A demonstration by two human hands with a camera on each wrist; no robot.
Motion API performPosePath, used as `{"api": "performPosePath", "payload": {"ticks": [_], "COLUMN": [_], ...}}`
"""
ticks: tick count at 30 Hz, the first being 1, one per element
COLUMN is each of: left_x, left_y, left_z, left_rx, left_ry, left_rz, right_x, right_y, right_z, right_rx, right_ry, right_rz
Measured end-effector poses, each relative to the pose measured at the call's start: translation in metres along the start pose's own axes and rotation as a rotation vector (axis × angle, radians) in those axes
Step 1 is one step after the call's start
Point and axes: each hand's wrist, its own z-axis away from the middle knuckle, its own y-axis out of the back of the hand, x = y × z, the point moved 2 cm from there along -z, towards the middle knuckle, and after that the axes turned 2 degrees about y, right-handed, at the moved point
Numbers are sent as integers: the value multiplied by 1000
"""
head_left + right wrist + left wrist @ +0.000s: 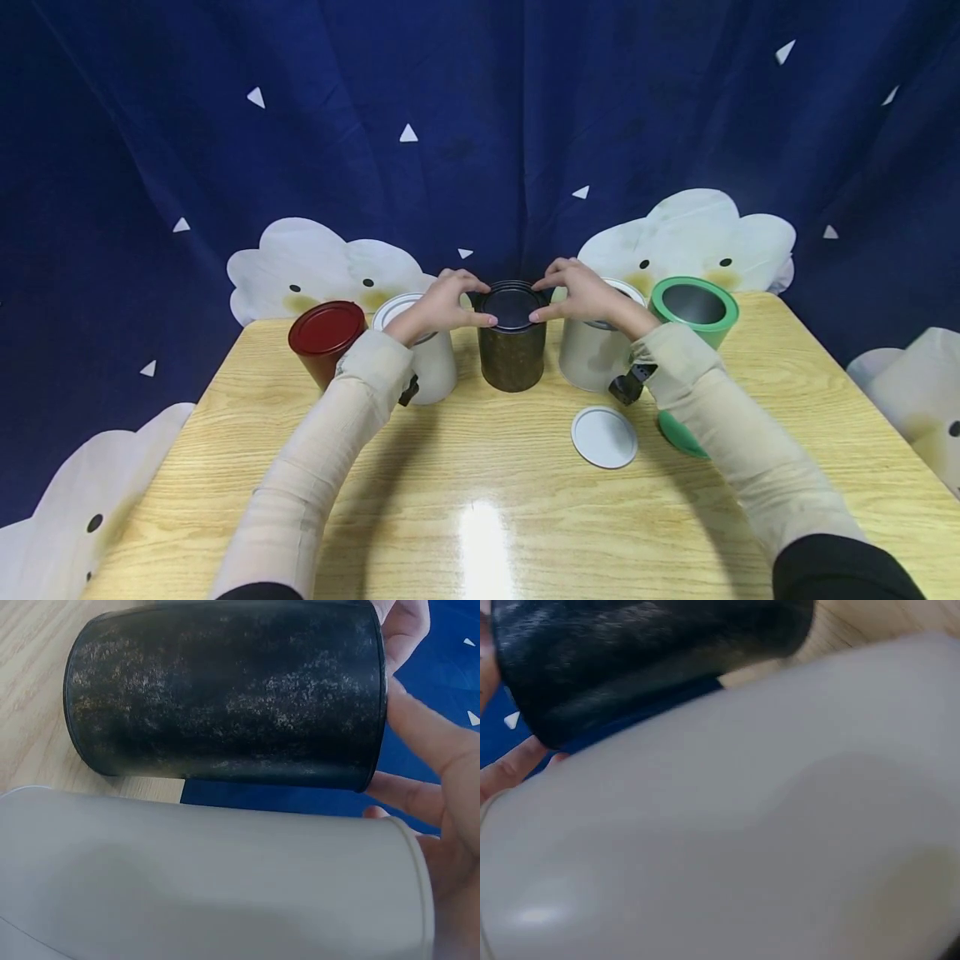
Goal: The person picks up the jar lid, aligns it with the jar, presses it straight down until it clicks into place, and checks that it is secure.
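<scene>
A dark, scuffed black can (512,358) stands upright on the table, its black lid (512,307) on top. From the left, my left hand (448,302) holds the lid's edge, thumb in front and fingers behind. My right hand (577,292) mirrors it on the right side of the same lid. In the right wrist view, thumb and fingertips meet the can's top rim. A white can (435,367) is below my left wrist, and another white can (588,354) stands below my right hand; each wrist view shows the nearer one large, in front of the black can.
At the left end is a dark red can (327,329) with a red top. An uncovered green can (696,304) stands at the right. A flat white lid (603,437) and a green lid (682,435), partly under my right sleeve, lie on the wooden table (420,517). Behind hangs a blue curtain (480,125).
</scene>
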Motion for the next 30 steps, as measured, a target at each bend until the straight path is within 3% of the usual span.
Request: {"api": "performPosePath", "payload": {"ticks": [5,17,30], "left_x": [3,2,6], "left_y": [2,-2,2], "left_z": [4,5,12], "left_rx": [48,37,101], "left_ry": [-20,91,-63], "left_rz": [2,127,35], "right_x": [1,-3,-4], "right_y": [0,0,0], "right_z": [4,2,8], "right_rx": [43,24,72], "right_ry": [-36,-75,-40], "right_rz": [-22,-47,-68]}}
